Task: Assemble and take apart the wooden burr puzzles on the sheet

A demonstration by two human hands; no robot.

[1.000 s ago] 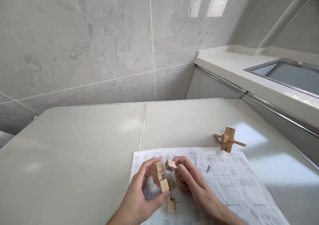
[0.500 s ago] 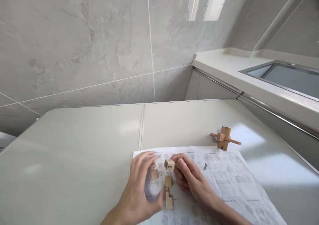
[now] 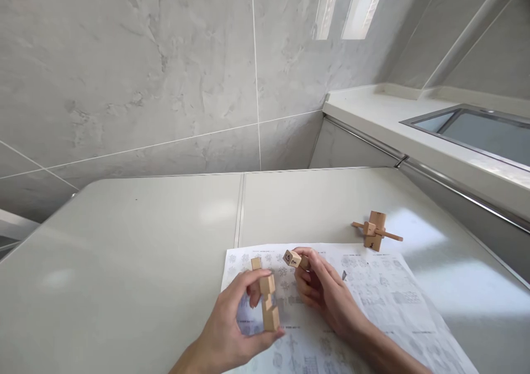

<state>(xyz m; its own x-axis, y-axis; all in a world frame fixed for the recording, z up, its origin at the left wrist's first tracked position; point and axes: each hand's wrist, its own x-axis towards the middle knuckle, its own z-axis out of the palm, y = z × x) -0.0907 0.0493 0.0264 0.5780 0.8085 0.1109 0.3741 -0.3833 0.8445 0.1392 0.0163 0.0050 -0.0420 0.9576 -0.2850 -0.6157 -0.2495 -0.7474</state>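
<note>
My left hand (image 3: 232, 330) is closed round a notched wooden puzzle piece (image 3: 268, 302), held upright between thumb and fingers above the printed sheet (image 3: 372, 302). A smaller wooden piece (image 3: 255, 263) shows just behind it; whether it lies on the sheet or joins the held piece I cannot tell. My right hand (image 3: 327, 294) pinches another wooden piece (image 3: 295, 259) with handwritten marks on its end face, tilted, a little to the right of the upright piece and apart from it.
An assembled wooden cross puzzle (image 3: 376, 231) stands on the grey table (image 3: 144, 236) beyond the sheet's far right corner. A raised counter (image 3: 372, 114) with a metal sink (image 3: 476, 128) runs along the right. A tiled wall stands behind.
My left hand has picked a notched piece up off the sheet and now holds it upright. My right hand's piece has tilted and shifted slightly right.
</note>
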